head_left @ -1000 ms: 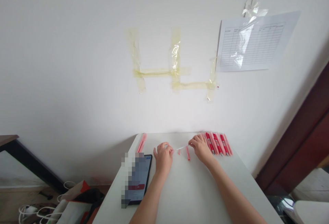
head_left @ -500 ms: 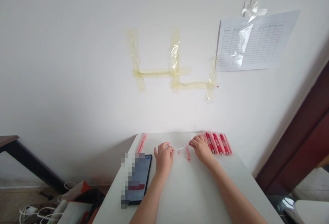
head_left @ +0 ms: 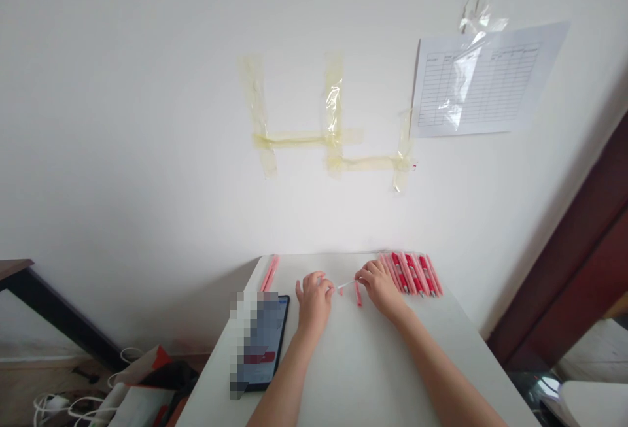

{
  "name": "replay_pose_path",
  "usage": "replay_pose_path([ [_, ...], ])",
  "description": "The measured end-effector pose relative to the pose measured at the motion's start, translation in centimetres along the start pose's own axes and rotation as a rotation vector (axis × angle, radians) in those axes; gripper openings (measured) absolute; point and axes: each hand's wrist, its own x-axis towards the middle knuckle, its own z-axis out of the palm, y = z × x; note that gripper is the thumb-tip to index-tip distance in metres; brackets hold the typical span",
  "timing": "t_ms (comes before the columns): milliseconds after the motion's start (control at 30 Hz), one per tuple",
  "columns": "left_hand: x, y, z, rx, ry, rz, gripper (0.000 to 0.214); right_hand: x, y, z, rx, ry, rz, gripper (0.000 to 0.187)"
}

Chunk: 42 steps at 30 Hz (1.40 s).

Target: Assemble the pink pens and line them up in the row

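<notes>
My right hand point(head_left: 379, 286) is closed in a pinch on a thin whitish pen refill point(head_left: 346, 284), whose free end points left. Facing that end, my left hand point(head_left: 314, 297) has its thumb and forefinger pressed together; what lies between them is too small to make out. On the white table point(head_left: 363, 361), a short pink pen barrel point(head_left: 358, 294) lies just below the refill. A tiny pink piece point(head_left: 341, 292) rests between the two hands. To the right of my right hand lies a row of several pink and red pens point(head_left: 415, 274).
Pink pen parts point(head_left: 269, 273) lie at the table's back left corner. A phone point(head_left: 267, 342), partly pixelated, is left of my left forearm. The white wall behind bears yellowed tape point(head_left: 333, 113) and a taped printed sheet point(head_left: 485, 80). White cables point(head_left: 78, 407) lie on the floor at left.
My right hand has moved slightly left with the refill, bringing it nearer my left fingers. My left hand has barely moved.
</notes>
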Motion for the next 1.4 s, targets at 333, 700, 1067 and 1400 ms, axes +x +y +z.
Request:
replay_pose_path([
  [333,0.0,0.0,0.0,-0.011,0.036,0.04,0.019,-0.2,-0.1,0.1,-0.036,-0.001,-0.02,0.019],
  [700,0.0,-0.1,0.1,-0.025,0.041,0.026,0.017,-0.3,0.1,0.2,-0.004,0.015,0.01,0.018],
  [1067,0.3,-0.4,0.1,0.01,0.113,-0.035,0.02,-0.4,1.4,0.5,-0.023,0.041,0.016,0.02],
  [1400,0.1,-0.7,0.1,0.228,0.063,-0.161,0.024,-0.4,2.3,0.5,-0.058,0.048,0.054,0.021],
])
